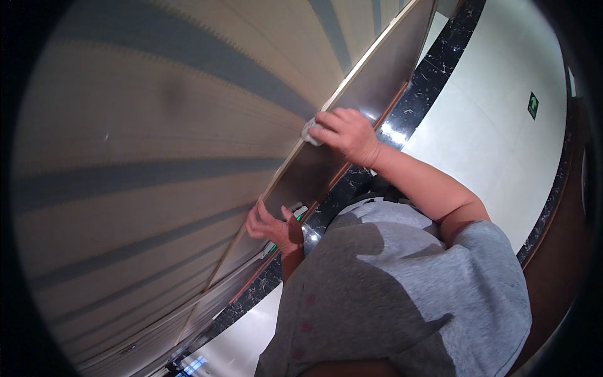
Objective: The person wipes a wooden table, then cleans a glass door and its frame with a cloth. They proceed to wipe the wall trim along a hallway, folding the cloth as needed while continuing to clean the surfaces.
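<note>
A crumpled whitish cloth (pixel 311 132) is pinched in the fingers of my right hand (pixel 347 134). It presses against the narrow pale trim rail (pixel 365 59) that runs along the wall. Farther down the same rail, my left hand (pixel 275 226) touches the edge with its fingertips, fingers apart and nothing held. On one side of the rail is a wall surface with beige and grey-blue stripes (pixel 141 174). On the other side lies a smooth brown wall panel (pixel 313 165).
A reddish-brown strip (pixel 395 101) edges the panel's base beside a black marble floor border (pixel 435 70). White floor tiles (pixel 485 108) carry a green arrow sign (pixel 533 105). Partly behind my left hand, a fixture with green parts (pixel 299 211) sits low on the wall.
</note>
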